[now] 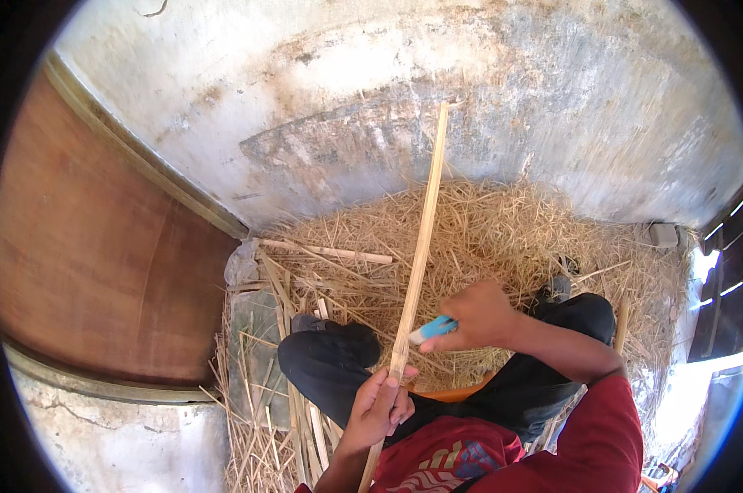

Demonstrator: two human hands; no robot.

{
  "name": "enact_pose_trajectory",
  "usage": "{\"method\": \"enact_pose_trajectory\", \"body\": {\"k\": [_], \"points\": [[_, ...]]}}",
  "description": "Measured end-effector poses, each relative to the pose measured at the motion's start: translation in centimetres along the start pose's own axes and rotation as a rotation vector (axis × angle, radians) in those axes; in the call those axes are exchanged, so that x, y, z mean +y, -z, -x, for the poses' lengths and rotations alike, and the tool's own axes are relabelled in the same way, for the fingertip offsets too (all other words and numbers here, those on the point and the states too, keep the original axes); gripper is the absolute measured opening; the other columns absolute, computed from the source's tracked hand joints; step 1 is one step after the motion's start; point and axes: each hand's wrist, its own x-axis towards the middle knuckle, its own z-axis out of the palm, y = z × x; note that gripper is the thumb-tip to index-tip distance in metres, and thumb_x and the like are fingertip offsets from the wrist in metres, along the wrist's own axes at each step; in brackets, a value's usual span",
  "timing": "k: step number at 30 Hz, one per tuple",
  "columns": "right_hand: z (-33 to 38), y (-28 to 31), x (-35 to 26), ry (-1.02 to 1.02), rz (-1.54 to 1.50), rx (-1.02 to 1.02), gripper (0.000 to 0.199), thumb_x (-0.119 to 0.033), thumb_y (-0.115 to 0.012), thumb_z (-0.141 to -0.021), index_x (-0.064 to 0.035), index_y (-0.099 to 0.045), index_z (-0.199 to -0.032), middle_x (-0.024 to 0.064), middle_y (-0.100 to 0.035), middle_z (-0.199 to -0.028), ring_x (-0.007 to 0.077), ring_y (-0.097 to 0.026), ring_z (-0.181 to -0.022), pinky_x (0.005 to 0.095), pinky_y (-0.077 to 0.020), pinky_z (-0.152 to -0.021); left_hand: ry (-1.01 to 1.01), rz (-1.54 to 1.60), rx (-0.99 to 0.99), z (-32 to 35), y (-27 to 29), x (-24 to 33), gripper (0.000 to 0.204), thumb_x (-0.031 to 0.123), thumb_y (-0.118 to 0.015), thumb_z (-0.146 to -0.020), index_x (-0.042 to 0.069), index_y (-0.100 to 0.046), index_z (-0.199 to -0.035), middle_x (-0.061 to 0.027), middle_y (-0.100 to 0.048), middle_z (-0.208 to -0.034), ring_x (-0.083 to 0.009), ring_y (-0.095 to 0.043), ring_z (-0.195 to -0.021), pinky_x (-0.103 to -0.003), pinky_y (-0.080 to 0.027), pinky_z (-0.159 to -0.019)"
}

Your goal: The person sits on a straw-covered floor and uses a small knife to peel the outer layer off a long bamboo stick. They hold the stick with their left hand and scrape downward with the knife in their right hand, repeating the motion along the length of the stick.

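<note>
A long, pale bamboo strip [422, 238] slants up and away from my lap, its far end rising in front of the wall. My left hand [380, 404] is closed around its lower part, thumb on top. Just above that grip, my right hand [474, 316] is wrapped round a knife [434, 329] with a light blue handle. The short pale part of the knife points left and meets or nearly meets the strip's right side; exact contact is too small to tell. Most of the blade is hidden.
Shavings [503, 238] cover the floor between my bent legs and the stained wall [371, 74]. More bamboo strips [314, 435] lie by my left leg, and one loose piece [330, 251] rests further off. A brown wooden panel [108, 246] stands at the left.
</note>
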Motion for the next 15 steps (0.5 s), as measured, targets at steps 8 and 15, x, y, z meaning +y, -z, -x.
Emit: {"method": "enact_pose_trajectory", "body": {"k": [8,15], "points": [[-2.7,-1.4,3.0,0.126,0.157,0.372,0.070,-0.079,-0.060,-0.063,-0.0103,-0.050,-0.052,0.0051,-0.049,-0.047,0.0239,-0.052,-0.041,0.0371,-0.0398,-0.040,-0.016,0.015,-0.026,0.2,-0.5,0.4,0.035,0.027,-0.035,-0.102,-0.002,-0.046,-0.118,0.0028,-0.030,-0.048,-0.0068,-0.025,-0.040,-0.024,-0.031,-0.047],[-5.3,0.8,9.5,-0.225,0.245,0.475,0.069,-0.076,-0.056,-0.071,-0.0082,-0.058,-0.056,0.0067,-0.048,-0.045,0.0260,-0.054,-0.043,0.0395,-0.0444,-0.044,0.044,0.085,-0.085,1.9,-0.8,-0.2,0.035,0.028,-0.036,-0.102,0.000,-0.044,-0.120,0.0030,-0.029,-0.049,-0.0069,-0.025,-0.042,-0.025,-0.032,-0.050]]}}
